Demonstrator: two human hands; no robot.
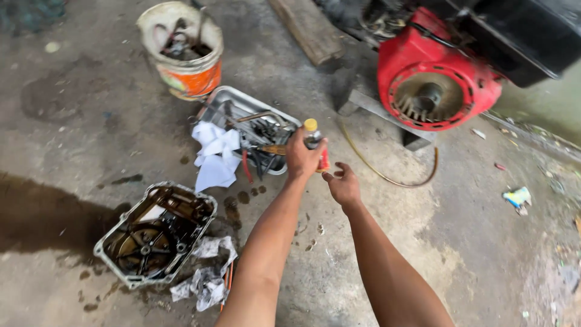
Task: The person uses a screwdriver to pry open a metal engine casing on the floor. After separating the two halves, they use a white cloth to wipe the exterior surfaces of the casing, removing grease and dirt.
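My left hand (301, 158) is wrapped around a small bottle (313, 138) with a yellow cap and a red label, held upright above the concrete floor. My right hand (343, 184) hovers just to the right of it, fingers spread and holding nothing, its fingertips close to the bottle's lower end. Behind the bottle sits a metal tray (233, 100) with tools and dark parts in it, and a white cloth (215, 154) hangs over its near side.
An oily engine cover (154, 233) lies open at the lower left beside crumpled rags (206, 281). A dirty bucket (184, 48) stands at the back. A red engine (433, 75) sits at the upper right, with a thin hose (387, 175) and a wooden plank (305, 27) nearby.
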